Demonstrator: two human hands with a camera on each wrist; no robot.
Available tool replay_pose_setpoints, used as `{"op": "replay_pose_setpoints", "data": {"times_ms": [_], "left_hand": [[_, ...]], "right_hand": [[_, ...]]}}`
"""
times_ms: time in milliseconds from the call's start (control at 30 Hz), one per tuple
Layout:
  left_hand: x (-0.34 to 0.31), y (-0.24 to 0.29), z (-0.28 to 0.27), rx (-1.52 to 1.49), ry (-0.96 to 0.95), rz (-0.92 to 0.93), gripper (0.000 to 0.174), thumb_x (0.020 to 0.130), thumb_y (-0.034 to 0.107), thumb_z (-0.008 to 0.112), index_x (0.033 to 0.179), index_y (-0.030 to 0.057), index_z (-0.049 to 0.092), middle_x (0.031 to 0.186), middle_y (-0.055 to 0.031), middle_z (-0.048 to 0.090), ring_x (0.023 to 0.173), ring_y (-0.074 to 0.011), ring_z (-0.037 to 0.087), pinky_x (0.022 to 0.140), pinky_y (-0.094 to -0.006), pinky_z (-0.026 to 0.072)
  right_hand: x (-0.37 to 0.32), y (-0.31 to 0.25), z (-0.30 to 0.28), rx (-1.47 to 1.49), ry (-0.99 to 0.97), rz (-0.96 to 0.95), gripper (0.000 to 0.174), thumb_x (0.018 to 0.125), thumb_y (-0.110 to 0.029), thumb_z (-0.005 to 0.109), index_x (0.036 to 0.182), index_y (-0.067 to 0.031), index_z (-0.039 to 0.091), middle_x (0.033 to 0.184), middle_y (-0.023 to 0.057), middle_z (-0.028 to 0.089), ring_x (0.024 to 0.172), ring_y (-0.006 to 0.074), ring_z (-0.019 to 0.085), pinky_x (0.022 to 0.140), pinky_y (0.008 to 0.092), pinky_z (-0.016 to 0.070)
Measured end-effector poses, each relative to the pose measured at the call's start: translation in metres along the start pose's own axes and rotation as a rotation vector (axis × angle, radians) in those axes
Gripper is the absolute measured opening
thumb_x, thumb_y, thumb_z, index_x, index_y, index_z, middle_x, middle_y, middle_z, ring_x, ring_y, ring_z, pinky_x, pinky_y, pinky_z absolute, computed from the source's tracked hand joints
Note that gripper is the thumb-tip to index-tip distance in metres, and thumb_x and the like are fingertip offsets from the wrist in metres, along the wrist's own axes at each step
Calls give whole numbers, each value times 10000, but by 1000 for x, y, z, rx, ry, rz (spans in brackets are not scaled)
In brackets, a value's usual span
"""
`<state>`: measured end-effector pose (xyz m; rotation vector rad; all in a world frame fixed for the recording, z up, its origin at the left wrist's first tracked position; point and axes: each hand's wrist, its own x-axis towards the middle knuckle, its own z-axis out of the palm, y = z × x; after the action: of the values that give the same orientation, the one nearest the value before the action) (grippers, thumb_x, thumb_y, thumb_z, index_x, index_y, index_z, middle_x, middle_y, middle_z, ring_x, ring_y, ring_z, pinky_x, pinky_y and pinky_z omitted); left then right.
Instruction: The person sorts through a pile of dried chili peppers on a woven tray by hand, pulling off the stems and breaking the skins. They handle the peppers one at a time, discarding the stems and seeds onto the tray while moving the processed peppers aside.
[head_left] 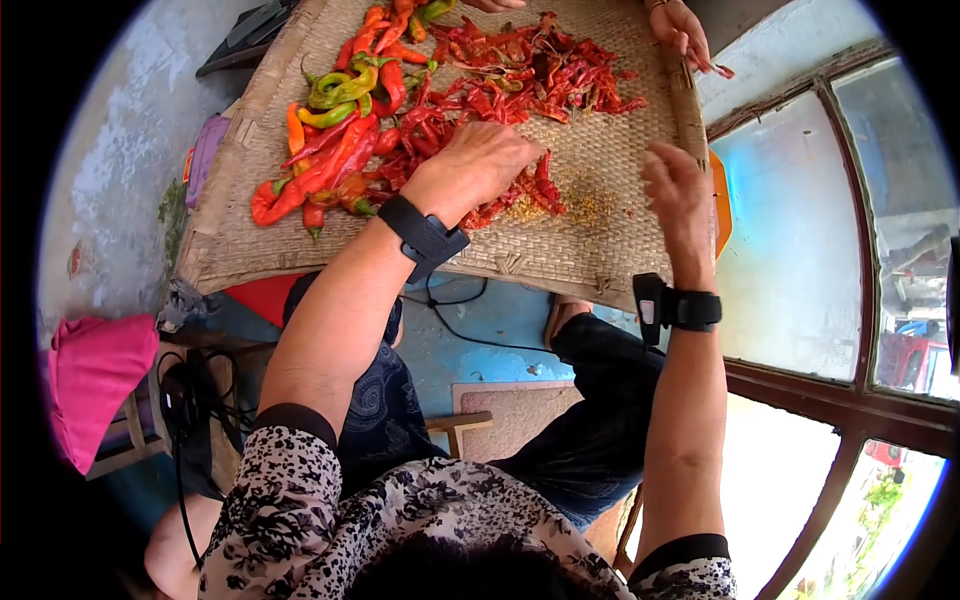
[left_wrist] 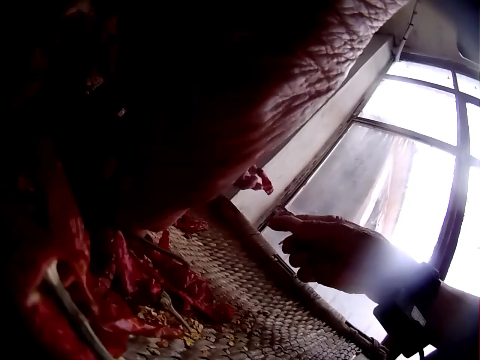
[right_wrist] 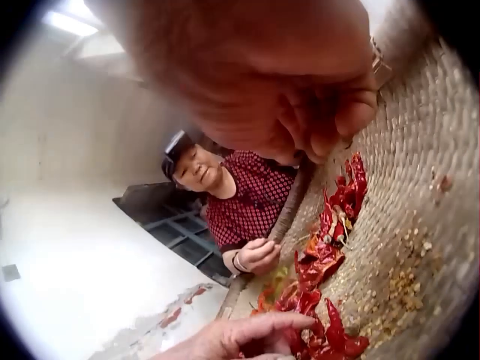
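Observation:
On a large woven tray (head_left: 600, 270), my left hand (head_left: 478, 165) is low over a pile of dried red chilies (head_left: 525, 190), fingers pointing right. In the right wrist view, its forefinger (right_wrist: 274, 322) reaches out straight over the chilies, apart from the thumb. Toward the tray's right edge, my right hand (head_left: 680, 205) is raised with its fingers curled in; nothing shows in its grasp. Loose yellow seeds (head_left: 590, 205) lie between my hands. Fresh red chilies (head_left: 320, 180) and green chilies (head_left: 340, 92) are heaped on the left side.
Another person (right_wrist: 251, 199) sits across the tray; a hand (head_left: 680, 28) of theirs holds a small red piece (head_left: 723, 71) beyond its right rim. More dried chilies (head_left: 560, 75) cover the far side. Windows (head_left: 800, 230) stand at right; a black cable (head_left: 480, 340) runs below.

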<state>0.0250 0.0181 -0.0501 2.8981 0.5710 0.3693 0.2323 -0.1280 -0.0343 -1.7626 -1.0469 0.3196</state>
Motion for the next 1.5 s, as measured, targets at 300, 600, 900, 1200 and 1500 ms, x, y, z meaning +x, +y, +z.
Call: {"op": "replay_pose_setpoints", "data": {"times_ms": [300, 600, 900, 1200, 1500], "left_hand": [[1, -3, -1, 13, -60, -10, 84, 782, 3, 546, 840, 36, 598, 821, -128, 617, 824, -325, 612, 692, -427, 493], [-2, 0, 1, -7, -23, -4, 83, 773, 42, 583, 854, 48, 597, 877, -123, 612, 868, -315, 601, 736, -416, 494], [-6, 17, 13, -4, 150, 160, 107, 773, -15, 546, 841, 47, 600, 924, -126, 538, 913, -317, 567, 722, -426, 494], [0, 15, 9, -18, -31, 77, 173, 788, -17, 531, 910, 54, 631, 870, -120, 578, 874, -311, 588, 728, -422, 493], [-1, -4, -10, -227, 165, 59, 83, 800, 64, 554, 820, 29, 482, 813, -137, 565, 759, -341, 561, 662, -424, 446]], "right_hand": [[-24, -27, 72, -700, -379, -191, 205, 769, -204, 678, 885, -34, 670, 796, 174, 662, 747, 352, 639, 662, 417, 502], [-4, -24, 31, -79, -334, 141, 154, 813, -175, 669, 859, -28, 656, 688, 71, 639, 613, 150, 595, 543, 281, 473], [14, 3, -53, 1002, 355, 439, 149, 933, -196, 560, 944, -47, 565, 787, 19, 575, 642, 66, 508, 543, 200, 406], [-18, -20, 23, -263, -322, -121, 229, 831, -215, 681, 951, -21, 671, 739, 128, 670, 648, 193, 640, 586, 302, 507], [-33, -30, 57, -585, -460, -204, 160, 749, -166, 657, 882, -82, 679, 826, 161, 669, 781, 358, 635, 695, 442, 505]]}}
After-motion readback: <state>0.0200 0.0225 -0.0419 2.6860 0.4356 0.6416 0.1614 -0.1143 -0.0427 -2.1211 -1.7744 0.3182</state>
